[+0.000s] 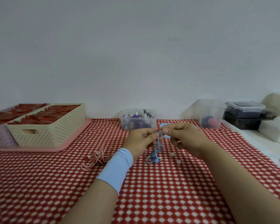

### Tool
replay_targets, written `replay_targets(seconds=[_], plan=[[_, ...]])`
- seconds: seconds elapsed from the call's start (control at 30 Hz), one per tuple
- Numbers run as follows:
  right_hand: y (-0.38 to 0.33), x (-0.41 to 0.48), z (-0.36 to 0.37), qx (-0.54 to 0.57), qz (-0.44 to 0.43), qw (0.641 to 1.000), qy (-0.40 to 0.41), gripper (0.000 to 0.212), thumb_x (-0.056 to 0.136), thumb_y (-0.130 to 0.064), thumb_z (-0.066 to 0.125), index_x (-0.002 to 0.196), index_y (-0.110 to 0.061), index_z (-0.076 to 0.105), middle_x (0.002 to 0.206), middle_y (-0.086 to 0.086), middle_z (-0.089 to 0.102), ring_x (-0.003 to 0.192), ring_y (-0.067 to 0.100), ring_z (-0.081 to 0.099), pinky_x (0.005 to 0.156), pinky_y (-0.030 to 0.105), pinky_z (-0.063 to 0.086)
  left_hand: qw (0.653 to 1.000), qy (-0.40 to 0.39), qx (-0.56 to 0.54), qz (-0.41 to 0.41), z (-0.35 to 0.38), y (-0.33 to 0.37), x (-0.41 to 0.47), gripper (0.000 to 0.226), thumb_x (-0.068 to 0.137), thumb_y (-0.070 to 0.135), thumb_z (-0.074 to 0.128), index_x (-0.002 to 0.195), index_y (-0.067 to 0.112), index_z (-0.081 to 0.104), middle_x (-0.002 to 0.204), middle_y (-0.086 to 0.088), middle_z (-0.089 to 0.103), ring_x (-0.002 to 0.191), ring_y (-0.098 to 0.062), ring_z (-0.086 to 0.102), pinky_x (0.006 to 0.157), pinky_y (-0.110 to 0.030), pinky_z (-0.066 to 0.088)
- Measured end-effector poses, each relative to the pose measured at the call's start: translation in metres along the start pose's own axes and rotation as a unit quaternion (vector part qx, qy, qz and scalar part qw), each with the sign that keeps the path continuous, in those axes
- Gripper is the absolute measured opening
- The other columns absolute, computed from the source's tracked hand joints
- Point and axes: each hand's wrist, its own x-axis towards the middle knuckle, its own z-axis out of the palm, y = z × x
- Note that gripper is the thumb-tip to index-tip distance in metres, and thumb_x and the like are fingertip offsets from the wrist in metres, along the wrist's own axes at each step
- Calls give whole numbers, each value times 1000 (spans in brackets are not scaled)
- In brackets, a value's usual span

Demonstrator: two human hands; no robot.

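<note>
L hand (140, 139) + R hand (184, 136) both pinching blue earbud (159, 133) btw fingertips. Cord (154, 155) hanging under fingers, end lying on cloth (168, 191). Two tips (172, 154) lying below R fingers.

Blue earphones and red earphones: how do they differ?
The blue earphones are pinched at one end by the left hand and right hand and partly lifted; the red earphones lie untouched on the cloth. The blue cord is plain, the red one mixed with white. Both are loosely tangled.
</note>
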Motion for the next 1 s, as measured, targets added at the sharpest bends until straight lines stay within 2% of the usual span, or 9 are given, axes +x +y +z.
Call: replay_targets(seconds=[0.2,0.33,0.5,0.57,0.63,0.73,0.87,1.0], plan=[[0,0,-2,27,23,998,-42,39,73,-27,74,105,-5,78,76,10,66,50,11,44,39,17,25,999,-24,-44,-13,1,-1,0,16,94,17,63,100,25,76,83,-3,72,81,-17,61,95,-47,53],[0,1,-4,37,34,997,-56,30,73,-25,74,98,-9,80,79,8,69,50,11,46,39,18,23,995,-46,-81,-22,2,-1,-1,19,95,12,61,95,24,76,76,1,70,81,-19,59,94,-47,52],[0,2,-5,45,55,994,-77,29,75,-24,75,100,-8,79,86,11,70,52,12,47,39,17,27,989,-69,-129,-39,2,0,-2,19,96,6,56,101,13,73,78,1,72,73,-9,61,81,-33,54],[0,2,-6,44,64,993,-84,27,75,-24,75,97,-9,79,87,11,71,51,12,48,38,17,26,989,-78,-123,-38,2,0,-2,19,96,6,56,101,13,73,80,0,72,74,-9,63,80,-31,54],[-1,1,-6,31,77,993,-85,25,75,-24,76,95,-11,80,87,11,72,51,12,49,37,17,26,991,-78,-104,-37,1,-2,-1,17,94,7,60,100,14,75,84,-4,73,78,-13,63,85,-37,55],[-2,1,-5,13,95,993,-69,29,71,-24,78,96,-10,80,85,10,72,50,13,51,36,17,29,995,-70,-61,-28,-2,-6,2,16,91,13,66,104,14,76,101,-16,73,89,-23,61,97,-47,52],[-1,0,-4,8,110,993,-48,22,68,-23,80,88,-14,78,83,9,72,53,14,57,37,18,33,997,-55,-41,-31,1,-9,3,16,89,19,70,104,14,76,94,-8,75,85,-20,63,95,-47,54],[0,0,-4,37,53,998,-24,17,78,-23,78,90,-11,77,87,11,74,58,17,62,42,20,39,994,-27,-101,-38,6,-4,3,13,93,13,63,101,12,75,83,-1,74,79,-15,64,91,-41,56]])
